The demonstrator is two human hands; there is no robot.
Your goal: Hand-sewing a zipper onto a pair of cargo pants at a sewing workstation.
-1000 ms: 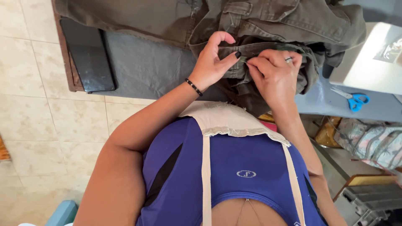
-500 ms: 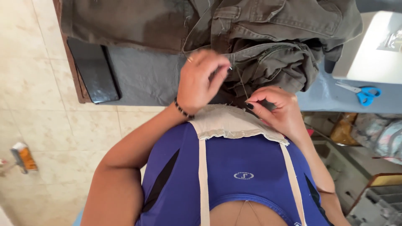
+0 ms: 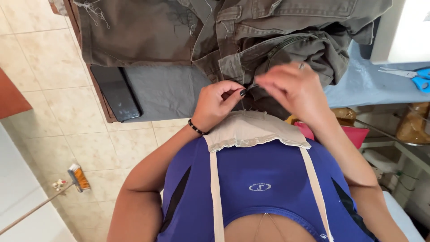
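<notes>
Pinching a fold of the olive trousers point(image 3: 251, 49) between thumb and forefinger, the left hand point(image 3: 218, 105) sits lower and nearer than half a second ago, when it hovered over the cloth with fingers curled. The right hand point(image 3: 293, 89) has risen to meet it; its grip is blurred by motion, so whether it is pressed on something thin cannot be told. The trousers lie bunched on the table point(image 3: 165, 89), their far part cut off by the frame edge. A dark phone point(image 3: 115, 92) rests at the table's left edge. Blue scissors point(image 3: 414, 76) lie far right, half out of view. A broom point(image 3: 76, 177) now shows on the floor at left.
</notes>
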